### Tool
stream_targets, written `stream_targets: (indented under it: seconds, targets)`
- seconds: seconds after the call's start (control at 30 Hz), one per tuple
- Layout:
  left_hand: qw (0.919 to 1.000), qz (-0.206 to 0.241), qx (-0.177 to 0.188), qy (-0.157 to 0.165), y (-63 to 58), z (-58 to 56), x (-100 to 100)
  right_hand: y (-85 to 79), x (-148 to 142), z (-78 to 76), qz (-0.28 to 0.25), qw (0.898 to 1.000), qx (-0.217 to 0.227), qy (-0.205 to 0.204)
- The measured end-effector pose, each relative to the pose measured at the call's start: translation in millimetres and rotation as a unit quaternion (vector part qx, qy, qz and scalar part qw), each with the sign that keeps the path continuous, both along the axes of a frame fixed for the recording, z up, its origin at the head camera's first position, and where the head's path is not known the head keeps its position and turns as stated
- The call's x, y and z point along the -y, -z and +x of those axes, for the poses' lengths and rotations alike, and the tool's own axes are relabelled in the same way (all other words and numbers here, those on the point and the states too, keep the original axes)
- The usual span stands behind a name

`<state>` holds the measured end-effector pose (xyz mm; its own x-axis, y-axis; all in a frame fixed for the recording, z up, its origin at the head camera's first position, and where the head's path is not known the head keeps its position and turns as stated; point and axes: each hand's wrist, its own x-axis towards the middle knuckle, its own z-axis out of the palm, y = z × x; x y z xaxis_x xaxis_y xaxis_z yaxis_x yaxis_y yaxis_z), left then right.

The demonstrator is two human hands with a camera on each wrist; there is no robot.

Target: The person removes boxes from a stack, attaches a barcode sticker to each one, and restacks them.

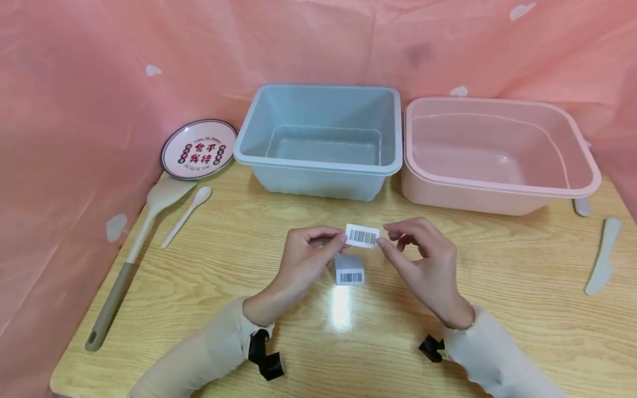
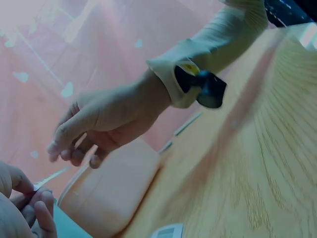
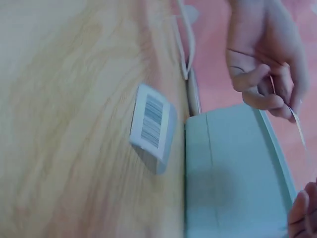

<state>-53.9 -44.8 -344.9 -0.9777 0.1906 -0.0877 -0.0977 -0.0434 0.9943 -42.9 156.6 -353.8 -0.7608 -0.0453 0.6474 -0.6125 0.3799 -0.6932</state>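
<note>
My left hand (image 1: 311, 254) pinches a small white barcode label (image 1: 362, 236) by its left end, between thumb and fingertips. Just beyond the label's other end is my right hand (image 1: 425, 257), its thumb tip close to the edge and its fingers loosely bent. The left wrist view shows a gap between this right hand (image 2: 111, 116) and the label (image 2: 49, 177). Below the label, on the table, stands a folded grey-white card (image 1: 350, 270) bearing another barcode. The right wrist view shows the folded card (image 3: 152, 124) bent along a crease.
A blue-grey basin (image 1: 318, 179) and a pink basin (image 1: 478, 196) stand at the back. To the left lie a plate (image 1: 201, 149), a spatula (image 1: 131, 257) and a small spoon (image 1: 186, 216). A pale knife (image 1: 603, 257) and a partly hidden handle (image 1: 581, 207) lie at right.
</note>
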Motion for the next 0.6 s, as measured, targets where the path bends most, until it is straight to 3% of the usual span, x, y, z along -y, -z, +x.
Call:
stream_targets:
  seconds: [0.07, 0.17, 0.27, 0.4, 0.53, 0.6]
  targets:
    - [0.9997, -0.013, -0.022, -0.004, 0.8, 0.2, 0, -1.1, -2, 2.3, -0.028, 0.996, 0.080, -0.004]
    - [0.9981, -0.029, -0.053, -0.006, 1.0, 0.5, 0, -1.7, -3, 4.4, -0.063, 0.981, 0.183, -0.009]
    - [0.9963, -0.039, -0.077, -0.003, 1.4, 0.7, -1, -2.3, -2, 4.7, -0.077, 0.968, 0.239, -0.012]
    - [0.9871, -0.080, -0.138, -0.017, 4.3, 0.4, 0, -1.8, 0, 2.6, -0.070, 0.965, 0.251, -0.023]
    - [0.9687, -0.129, -0.206, -0.052, 8.9, -0.8, 4, -0.2, 4, -0.9, -0.033, 0.976, 0.211, -0.034]
    - [0.9659, -0.131, -0.215, -0.060, 10.8, -2.3, 5, -0.1, 7, -3.3, -0.013, 0.981, 0.189, -0.030]
